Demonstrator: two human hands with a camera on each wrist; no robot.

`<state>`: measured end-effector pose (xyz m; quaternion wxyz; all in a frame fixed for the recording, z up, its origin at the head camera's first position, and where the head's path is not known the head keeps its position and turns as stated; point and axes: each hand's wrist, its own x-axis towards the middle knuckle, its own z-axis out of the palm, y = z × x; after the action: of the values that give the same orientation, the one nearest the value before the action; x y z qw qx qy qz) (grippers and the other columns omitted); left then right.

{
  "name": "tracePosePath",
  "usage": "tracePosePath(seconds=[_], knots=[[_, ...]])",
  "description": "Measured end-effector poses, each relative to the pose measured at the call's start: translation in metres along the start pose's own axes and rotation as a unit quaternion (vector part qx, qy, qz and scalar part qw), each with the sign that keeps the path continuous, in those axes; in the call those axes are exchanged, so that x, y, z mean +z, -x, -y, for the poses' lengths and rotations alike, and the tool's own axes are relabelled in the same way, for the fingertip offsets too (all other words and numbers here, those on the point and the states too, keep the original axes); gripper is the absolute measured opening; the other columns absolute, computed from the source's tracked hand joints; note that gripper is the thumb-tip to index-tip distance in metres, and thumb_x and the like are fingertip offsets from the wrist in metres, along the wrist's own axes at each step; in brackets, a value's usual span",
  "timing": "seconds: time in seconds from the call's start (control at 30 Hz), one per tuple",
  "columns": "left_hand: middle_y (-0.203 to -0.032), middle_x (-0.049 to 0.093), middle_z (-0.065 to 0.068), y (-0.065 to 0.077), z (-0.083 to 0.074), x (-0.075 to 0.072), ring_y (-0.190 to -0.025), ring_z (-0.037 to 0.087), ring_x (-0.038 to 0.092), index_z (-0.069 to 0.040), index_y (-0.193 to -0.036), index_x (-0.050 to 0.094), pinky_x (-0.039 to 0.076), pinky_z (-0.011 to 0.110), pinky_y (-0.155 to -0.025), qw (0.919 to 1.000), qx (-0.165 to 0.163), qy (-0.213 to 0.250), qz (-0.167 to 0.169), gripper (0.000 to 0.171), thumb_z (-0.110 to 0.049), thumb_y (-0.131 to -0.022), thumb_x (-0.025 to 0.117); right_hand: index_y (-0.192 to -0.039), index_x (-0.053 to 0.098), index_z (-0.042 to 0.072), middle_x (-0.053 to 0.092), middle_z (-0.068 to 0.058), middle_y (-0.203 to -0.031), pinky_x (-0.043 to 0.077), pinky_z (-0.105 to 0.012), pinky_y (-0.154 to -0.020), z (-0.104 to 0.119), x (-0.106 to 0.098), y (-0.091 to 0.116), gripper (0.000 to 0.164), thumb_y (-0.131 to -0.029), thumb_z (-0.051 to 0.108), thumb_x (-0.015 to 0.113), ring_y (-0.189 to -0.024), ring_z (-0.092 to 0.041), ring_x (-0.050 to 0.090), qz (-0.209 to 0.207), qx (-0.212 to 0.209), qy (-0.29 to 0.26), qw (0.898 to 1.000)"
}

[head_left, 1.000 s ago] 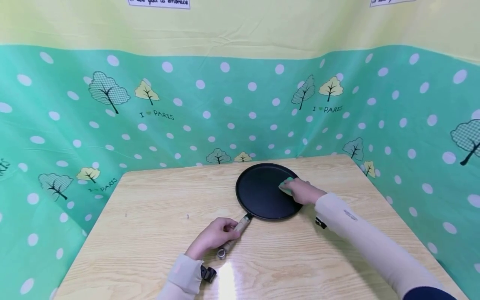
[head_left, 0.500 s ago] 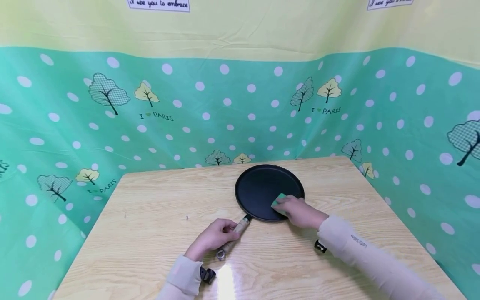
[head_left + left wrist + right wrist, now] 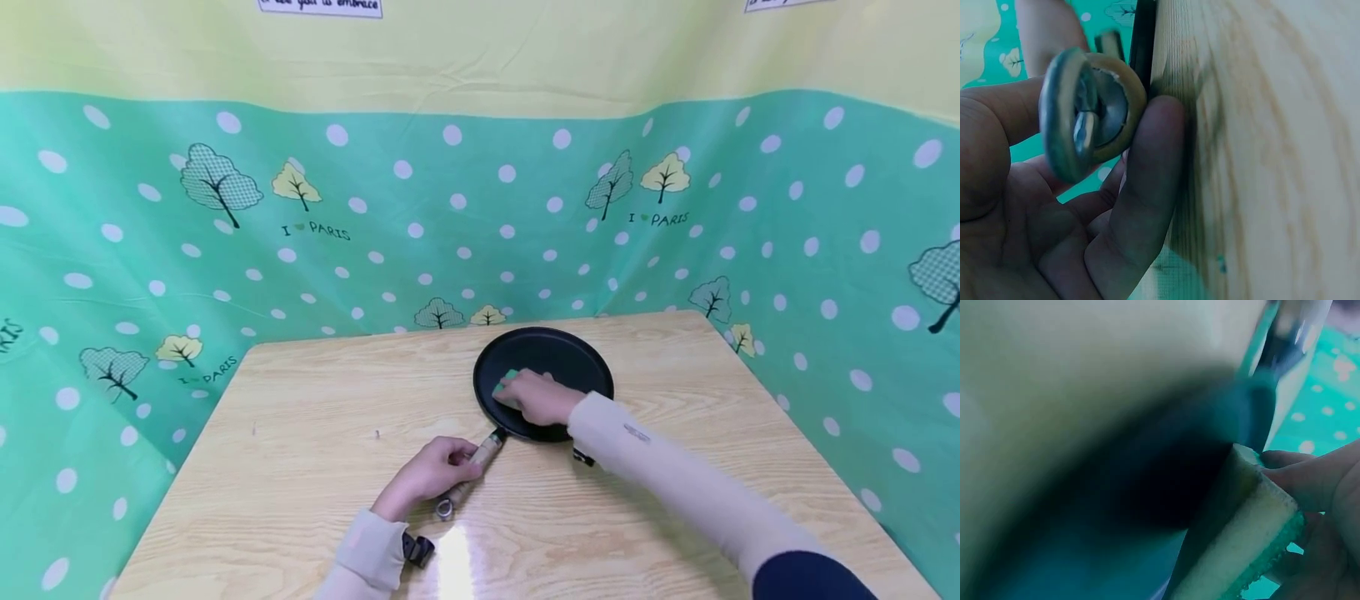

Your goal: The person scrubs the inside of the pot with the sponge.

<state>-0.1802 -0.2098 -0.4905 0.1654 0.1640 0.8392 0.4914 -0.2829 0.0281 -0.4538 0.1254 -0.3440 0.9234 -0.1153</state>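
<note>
A round black frying pan [image 3: 577, 354] lies flat on the wooden table, its handle [image 3: 486, 451] slanting toward the near left. My left hand [image 3: 435, 473] grips that light wood-toned handle; in the left wrist view the metal hanging ring [image 3: 1063, 115] at its end pokes out between thumb and fingers. With my right hand [image 3: 542, 395] I pinch a sponge [image 3: 507, 385] against the pan's surface, left of its middle. Up close in the right wrist view, the sponge [image 3: 1241, 540] shows a pale foam body and a green scouring side turned toward my fingers.
The wooden table [image 3: 322, 400] reaches to a green dotted cloth backdrop [image 3: 450, 225] behind and at both sides. Dark wrist-camera mounts sit under both wrists, the left mount [image 3: 417, 550] close above the tabletop. A tiny speck [image 3: 377, 433] lies left of the pan.
My right hand has moved the sponge from the pan's right side, down to its near part, then across to the left. The left hand and the pan have stayed in place.
</note>
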Motion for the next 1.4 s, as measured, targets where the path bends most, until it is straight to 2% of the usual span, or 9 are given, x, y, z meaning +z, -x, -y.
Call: tracePosePath(seconds=[0.1, 0.2, 0.4, 0.67, 0.87, 0.97, 1.1, 1.27, 1.4], knots=[[-0.086, 0.062, 0.001, 0.0, 0.001, 0.0, -0.076, 0.013, 0.054, 0.008, -0.12, 0.071, 0.045, 0.026, -0.07, 1.0, 0.001, 0.003, -0.001, 0.032, -0.013, -0.096, 0.074, -0.147, 0.064, 0.015, 0.052, -0.013, -0.157, 0.029, -0.076, -0.112, -0.008, -0.008, -0.024, 0.051, -0.103, -0.009, 0.055, -0.149, -0.042, 0.039, 0.01, 0.026, 0.002, 1.0], [-0.086, 0.062, 0.001, 0.0, 0.001, 0.001, -0.076, 0.013, 0.054, 0.009, -0.121, 0.071, 0.045, 0.026, -0.07, 0.9999, -0.003, 0.011, 0.0, 0.033, -0.012, -0.096, 0.075, -0.147, 0.063, 0.013, 0.055, -0.013, -0.155, 0.027, -0.074, -0.114, -0.021, -0.016, -0.04, 0.051, -0.102, -0.009, 0.056, -0.148, -0.041, 0.041, 0.011, 0.051, -0.001, 0.999], [-0.087, 0.062, 0.001, -0.001, 0.001, 0.001, -0.078, 0.015, 0.054, 0.009, -0.122, 0.071, 0.046, 0.027, -0.072, 0.9998, -0.008, 0.019, -0.001, 0.033, -0.011, -0.096, 0.075, -0.147, 0.063, 0.011, 0.056, -0.012, -0.153, 0.025, -0.073, -0.116, -0.05, -0.028, -0.046, 0.055, -0.098, -0.013, 0.053, -0.148, -0.039, 0.042, 0.002, 0.093, -0.01, 0.996], [-0.089, 0.065, 0.001, -0.002, 0.0, 0.001, -0.079, 0.014, 0.056, 0.009, -0.122, 0.071, 0.048, 0.028, -0.073, 0.9999, -0.006, 0.012, -0.002, 0.033, -0.012, -0.097, 0.074, -0.148, 0.06, 0.006, 0.056, -0.017, -0.153, 0.033, -0.069, -0.114, -0.084, -0.043, -0.01, 0.056, -0.098, -0.016, 0.048, -0.146, -0.042, 0.044, 0.014, 0.125, -0.016, 0.992], [-0.088, 0.066, 0.002, 0.0, -0.001, 0.001, -0.077, 0.014, 0.058, 0.009, -0.122, 0.071, 0.049, 0.029, -0.073, 0.9998, -0.015, 0.013, -0.002, 0.033, -0.012, -0.096, 0.075, -0.144, 0.063, 0.002, 0.059, -0.019, -0.148, 0.036, -0.067, -0.114, -0.091, -0.04, 0.026, 0.053, -0.097, -0.018, 0.049, -0.142, -0.045, 0.048, 0.015, 0.112, -0.03, 0.993], [-0.086, 0.064, 0.001, 0.001, 0.0, 0.001, -0.075, 0.014, 0.056, 0.009, -0.121, 0.071, 0.047, 0.028, -0.071, 0.9998, -0.013, 0.018, 0.002, 0.032, -0.011, -0.097, 0.075, -0.14, 0.066, 0.001, 0.062, -0.021, -0.143, 0.037, -0.073, -0.109, -0.091, -0.032, 0.042, 0.05, -0.096, -0.019, 0.052, -0.137, -0.047, 0.053, -0.004, 0.094, -0.026, 0.995], [-0.084, 0.062, 0.001, 0.0, 0.0, 0.0, -0.073, 0.014, 0.054, 0.009, -0.121, 0.071, 0.045, 0.027, -0.069, 0.9997, -0.008, 0.023, 0.004, 0.031, -0.011, -0.097, 0.074, -0.138, 0.067, 0.0, 0.062, -0.025, -0.142, 0.041, -0.079, -0.1, -0.084, -0.019, 0.061, 0.046, -0.097, -0.017, 0.055, -0.134, -0.05, 0.055, -0.029, 0.074, -0.001, 0.997], [-0.086, 0.062, 0.002, 0.0, 0.001, 0.0, -0.075, 0.014, 0.054, 0.01, -0.122, 0.07, 0.046, 0.026, -0.07, 0.9996, -0.012, 0.024, 0.004, 0.033, -0.011, -0.097, 0.074, -0.138, 0.068, 0.001, 0.063, -0.025, -0.141, 0.047, -0.078, -0.091, -0.063, -0.007, 0.079, 0.044, -0.099, -0.014, 0.055, -0.132, -0.051, 0.055, -0.054, 0.056, 0.033, 0.996], [-0.086, 0.063, 0.002, 0.001, 0.0, 0.0, -0.076, 0.013, 0.056, 0.01, -0.122, 0.07, 0.047, 0.027, -0.071, 0.9998, -0.01, 0.019, 0.001, 0.033, -0.011, -0.097, 0.075, -0.136, 0.069, 0.0, 0.062, -0.025, -0.142, 0.047, -0.078, -0.091, -0.045, 0.0, 0.088, 0.041, -0.1, -0.013, 0.055, -0.134, -0.051, 0.055, -0.072, 0.047, 0.035, 0.996]])
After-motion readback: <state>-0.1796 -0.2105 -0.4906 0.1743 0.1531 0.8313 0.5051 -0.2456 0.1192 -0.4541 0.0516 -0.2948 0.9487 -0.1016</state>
